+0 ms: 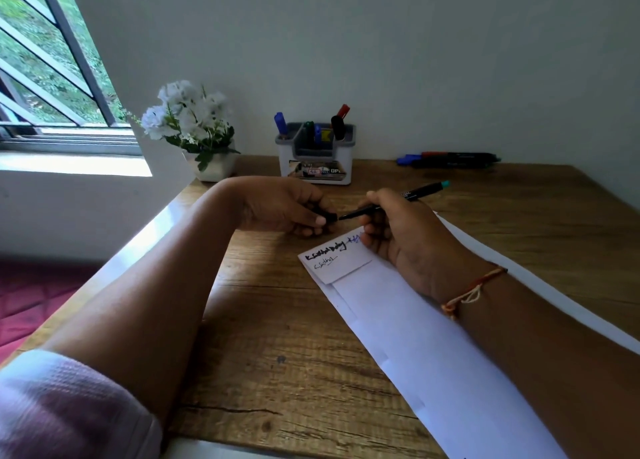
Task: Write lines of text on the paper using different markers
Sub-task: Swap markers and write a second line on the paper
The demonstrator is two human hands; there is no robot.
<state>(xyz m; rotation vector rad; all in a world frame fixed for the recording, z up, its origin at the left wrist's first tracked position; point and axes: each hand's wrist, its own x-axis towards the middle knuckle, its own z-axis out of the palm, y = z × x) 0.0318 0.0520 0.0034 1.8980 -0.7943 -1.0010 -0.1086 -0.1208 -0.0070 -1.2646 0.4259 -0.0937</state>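
Note:
A long white paper [426,347] lies on the wooden desk [270,337], its near-left end folded over and bearing lines of black and blue handwriting [327,252]. My right hand [405,236] grips a black marker [394,202] with a teal end, its tip pointing left above the paper's top edge. My left hand [287,209] pinches a small black cap [327,216] just left of that tip; cap and tip are a little apart.
A grey-and-white holder [315,162] with several markers stands at the back by the wall. More markers [450,158] lie at the back right. A white flower pot [204,136] stands at the back left beside the window [52,77].

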